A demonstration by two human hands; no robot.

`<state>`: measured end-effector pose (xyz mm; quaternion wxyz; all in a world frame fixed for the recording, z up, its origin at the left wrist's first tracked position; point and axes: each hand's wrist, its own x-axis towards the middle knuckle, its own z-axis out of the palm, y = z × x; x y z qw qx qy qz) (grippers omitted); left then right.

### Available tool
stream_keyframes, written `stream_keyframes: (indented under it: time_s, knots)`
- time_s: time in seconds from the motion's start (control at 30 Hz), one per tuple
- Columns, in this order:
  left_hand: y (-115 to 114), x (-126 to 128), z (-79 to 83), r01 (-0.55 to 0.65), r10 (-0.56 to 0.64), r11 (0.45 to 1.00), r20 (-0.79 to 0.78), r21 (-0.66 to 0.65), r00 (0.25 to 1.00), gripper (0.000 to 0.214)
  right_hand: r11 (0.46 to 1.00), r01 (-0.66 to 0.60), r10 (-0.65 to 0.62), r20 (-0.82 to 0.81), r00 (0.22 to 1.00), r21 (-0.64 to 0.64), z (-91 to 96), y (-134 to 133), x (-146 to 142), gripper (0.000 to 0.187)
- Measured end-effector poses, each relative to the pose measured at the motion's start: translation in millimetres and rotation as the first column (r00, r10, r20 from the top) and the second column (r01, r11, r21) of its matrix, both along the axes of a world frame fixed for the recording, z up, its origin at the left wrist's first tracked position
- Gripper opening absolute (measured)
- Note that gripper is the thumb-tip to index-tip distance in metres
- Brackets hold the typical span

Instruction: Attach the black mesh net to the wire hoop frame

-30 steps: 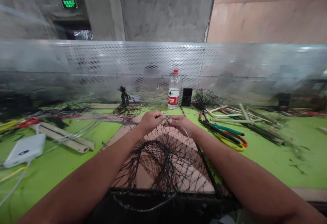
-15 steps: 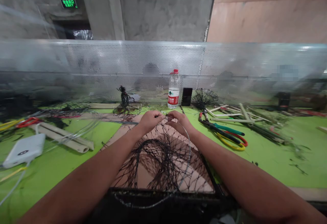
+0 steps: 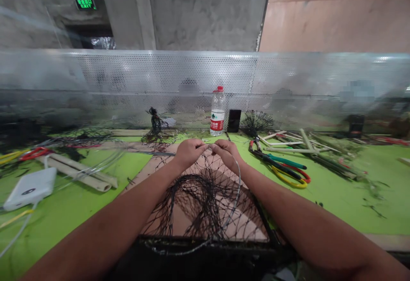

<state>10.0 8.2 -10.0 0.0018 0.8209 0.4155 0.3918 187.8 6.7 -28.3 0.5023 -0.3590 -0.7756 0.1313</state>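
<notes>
My left hand [image 3: 189,153] and my right hand [image 3: 226,152] meet fingertip to fingertip at the far end of a black knotted net [image 3: 198,200]. Both are closed in a pinch. A thin silvery wire [image 3: 239,182] runs out of my right hand, curves down the right side of the net and loops back at the table's near edge. Between the fingertips the wire and the net's edge come together, too small to make out fully. The net lies heaped over a brown board [image 3: 141,182], beneath my forearms.
Right of my hands lie pliers [image 3: 275,158] and yellow-red handled cutters [image 3: 293,180], with cut sticks [image 3: 288,149] beyond. A water bottle [image 3: 218,114] and a phone [image 3: 234,121] stand behind. To the left are a white power bank [image 3: 31,189] and bamboo pieces [image 3: 80,172].
My right fingers have shifted slightly and straightened toward the left fingertips. The wire loop has moved a little to the right, and its near end has lifted slightly.
</notes>
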Motion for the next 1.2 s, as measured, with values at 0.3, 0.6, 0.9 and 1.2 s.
stream_keyframes:
  time_s: [0.3, 0.6, 0.9, 1.2]
  knots:
    - [1, -7, 1.6, -0.079, 0.077, 0.990, 0.019, 0.115, 0.997, 0.027, 0.958, -0.263, 0.256, -0.070, 0.964, -0.118, 0.2, 9, 6, 0.033]
    - [9, -14, -0.3, -0.096, 0.116, 0.976, -0.095, 0.196, 0.989, 0.025, 0.992, -0.079, 0.078, -0.013, 0.997, -0.095, 17.0, 10, 21, 0.029]
    - [8, -9, -5.5, -0.012, 0.063, 0.979, -0.244, 0.205, 0.968, 0.024, 0.988, -0.016, 0.040, 0.154, 0.987, -0.154, 14.8, -1, 8, 0.020]
    - [-4, -3, 1.5, 0.016, 0.128, 0.918, -0.336, 0.396, 0.933, 0.026, 0.707, -0.403, 0.109, -0.475, 0.873, -0.580, 12.5, -5, -1, 0.021]
